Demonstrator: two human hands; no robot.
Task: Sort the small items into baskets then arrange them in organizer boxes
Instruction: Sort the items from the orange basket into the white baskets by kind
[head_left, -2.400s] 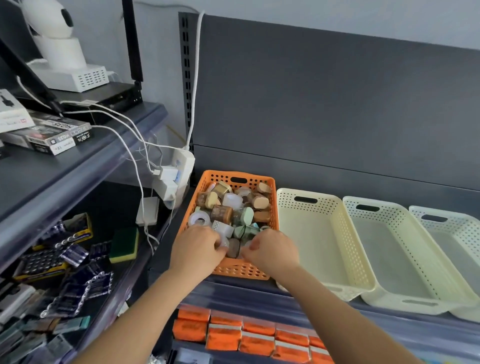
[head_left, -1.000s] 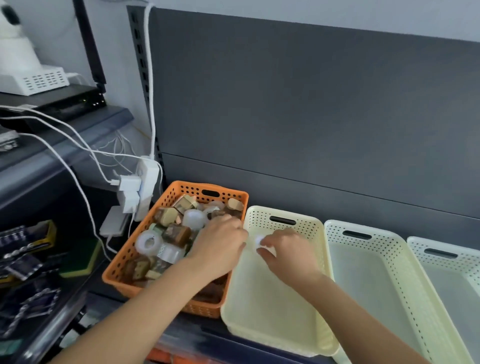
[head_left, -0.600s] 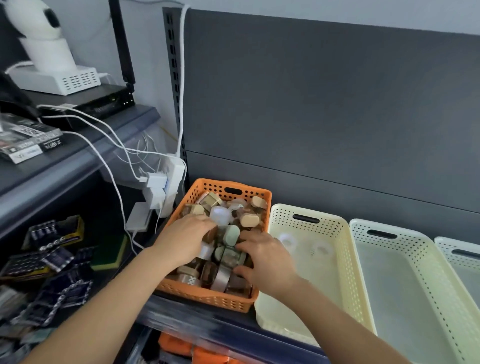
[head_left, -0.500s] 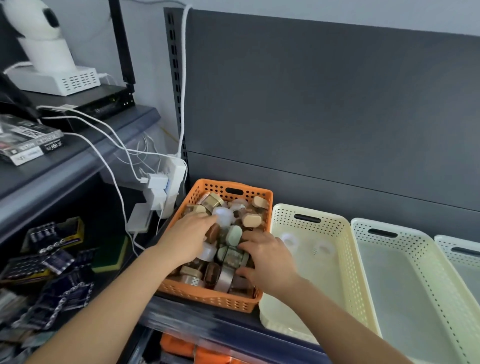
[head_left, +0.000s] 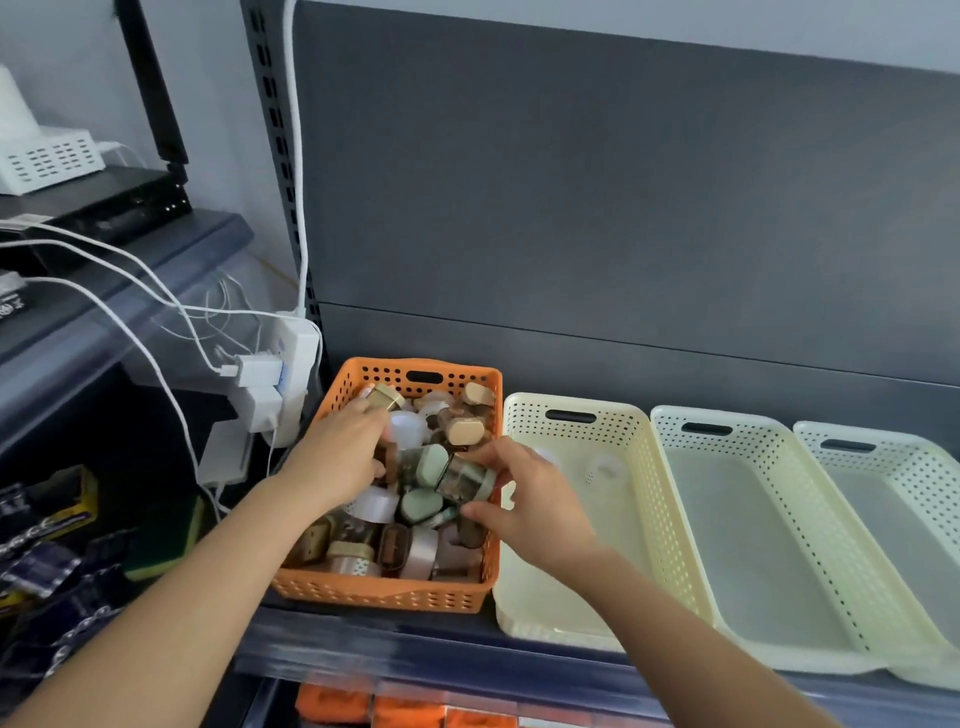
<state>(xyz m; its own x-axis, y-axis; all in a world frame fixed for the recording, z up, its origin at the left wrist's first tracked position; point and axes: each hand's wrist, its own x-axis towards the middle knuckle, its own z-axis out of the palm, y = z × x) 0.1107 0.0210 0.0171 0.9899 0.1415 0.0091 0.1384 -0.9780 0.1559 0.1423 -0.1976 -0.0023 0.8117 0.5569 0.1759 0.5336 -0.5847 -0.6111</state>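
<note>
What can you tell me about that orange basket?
The orange basket is rectangular plastic with perforated walls and a slot handle at its far end. It sits on the dark shelf beside a cream basket, heaped with small jars and white rolls. The left hand reaches in; the right hand pinches a green-lidded jar.

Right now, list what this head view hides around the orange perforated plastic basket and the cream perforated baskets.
Head view:
Left hand: its own back hides its fingertips among the small jars; grip unknown.
Rightmost cream basket: cut off by the right edge.
Pale round items in the leftmost cream basket: too washed-out to identify.
</note>
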